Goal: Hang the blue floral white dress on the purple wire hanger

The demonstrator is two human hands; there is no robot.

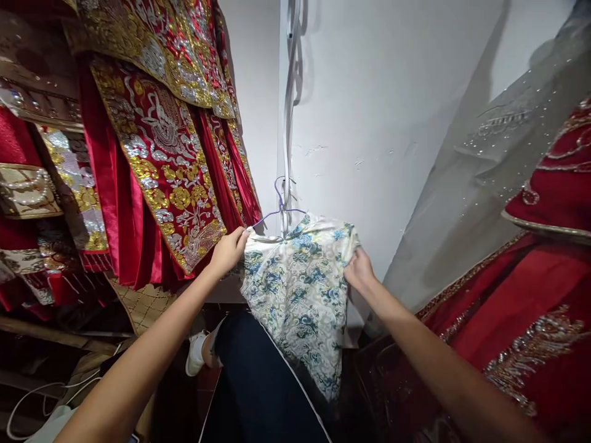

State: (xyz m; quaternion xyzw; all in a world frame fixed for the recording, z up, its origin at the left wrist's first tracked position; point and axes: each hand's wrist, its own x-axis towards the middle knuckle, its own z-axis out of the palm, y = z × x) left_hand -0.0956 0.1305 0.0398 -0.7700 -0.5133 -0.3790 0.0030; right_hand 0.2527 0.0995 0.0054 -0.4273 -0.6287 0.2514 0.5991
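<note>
Small blue-and-cream brocade garment (300, 295) on a purple wire hanger (279, 206), held up between both hands in front of the white wall (378, 123). To handle it well, I judge: keep both shoulders level and grip the fabric edges only. Left hand (228, 251) is closed on the left shoulder; right hand (359, 271) pinches the right edge. Red embroidered robes (161, 141) hang far left, just beside.
</note>
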